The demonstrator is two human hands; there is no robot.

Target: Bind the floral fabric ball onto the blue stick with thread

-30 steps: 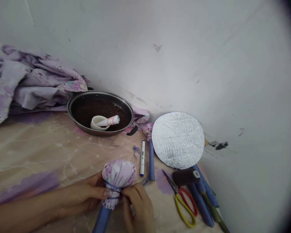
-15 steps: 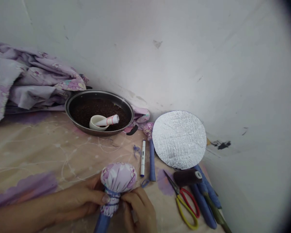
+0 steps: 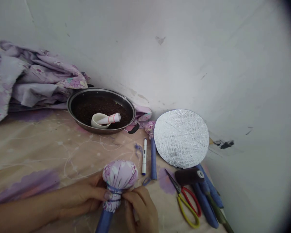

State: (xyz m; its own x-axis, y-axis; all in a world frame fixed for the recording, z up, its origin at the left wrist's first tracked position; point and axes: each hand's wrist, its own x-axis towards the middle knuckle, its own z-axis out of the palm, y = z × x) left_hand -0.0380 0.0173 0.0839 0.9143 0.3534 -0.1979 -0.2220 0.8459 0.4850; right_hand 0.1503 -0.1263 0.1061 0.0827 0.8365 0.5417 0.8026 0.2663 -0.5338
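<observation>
A stick with a padded, floral cloth head (image 3: 121,174) stands tilted in front of me, its handle (image 3: 104,221) wrapped in blue cloth. Blue cord (image 3: 115,191) is wound several times around the gathered cloth below the head. My left hand (image 3: 94,197) is closed around this neck, the thumb pressing on the cord. At the neck's right side, my right hand (image 3: 142,207) pinches at the cord with thumb and forefinger. The cord's end is hidden by those fingers.
Scissors (image 3: 184,200), a dark thread spool (image 3: 188,176) and several blue-wrapped sticks (image 3: 206,202) lie at right. Behind them is a silver foil disc (image 3: 181,139). A marker (image 3: 144,157) lies mid-table. A pan (image 3: 75,121) of dark grains holds a white cup (image 3: 97,122); crumpled cloth (image 3: 38,74) lies left.
The view has shifted slightly, so everything sits a little further right and higher. Both hands keep nearly the same grip at the neck of the padded stick.
</observation>
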